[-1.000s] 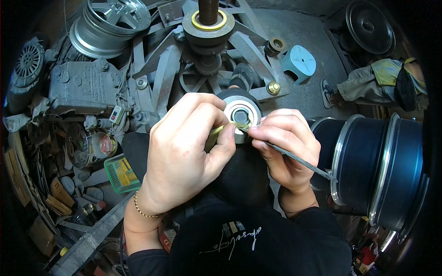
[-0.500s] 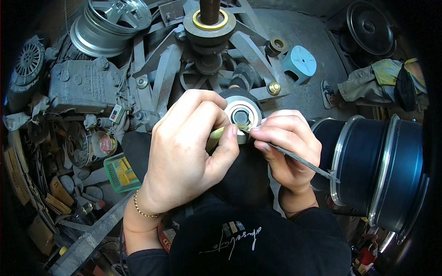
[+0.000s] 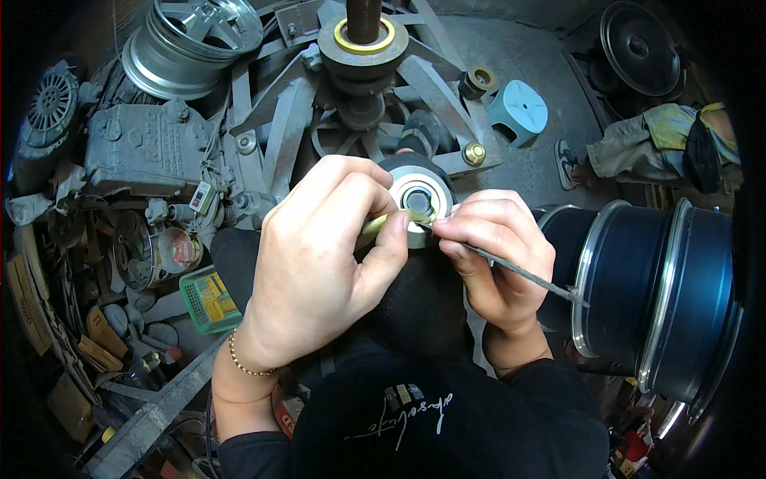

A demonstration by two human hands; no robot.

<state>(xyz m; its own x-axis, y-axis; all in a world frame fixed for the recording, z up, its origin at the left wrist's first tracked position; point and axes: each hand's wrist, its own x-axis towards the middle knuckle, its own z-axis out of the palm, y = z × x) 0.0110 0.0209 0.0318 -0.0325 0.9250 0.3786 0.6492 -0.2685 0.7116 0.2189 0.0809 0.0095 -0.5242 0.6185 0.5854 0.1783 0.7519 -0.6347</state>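
Observation:
My left hand (image 3: 323,239) is closed, thumb and forefinger pinching a narrow yellow-green strip (image 3: 372,229). A thin, rough-looking grey strip (image 3: 523,274) is pinched in my right hand (image 3: 503,255), its free end sticking out toward the lower right. Both sets of fingertips nearly meet in front of a round metal part (image 3: 405,183) with a pale ring face and a dark round hole. The yellow-green material reaches over the lower rim of that hole. My fingers hide where the two strips come together, so I cannot tell whether they join.
Behind the round part stands a metal frame (image 3: 291,120) with a threaded shaft (image 3: 364,20). Dark wheel rims (image 3: 630,279) lie on the right, a silver rim (image 3: 179,60) far left. A blue stool (image 3: 519,112) and a person (image 3: 638,140) are beyond. A green basket (image 3: 209,299) sits left.
The free end of the grey strip has risen slightly. The yellow-green strip lies a little higher across the hole's lower edge. Both hands keep their pinch and have barely shifted.

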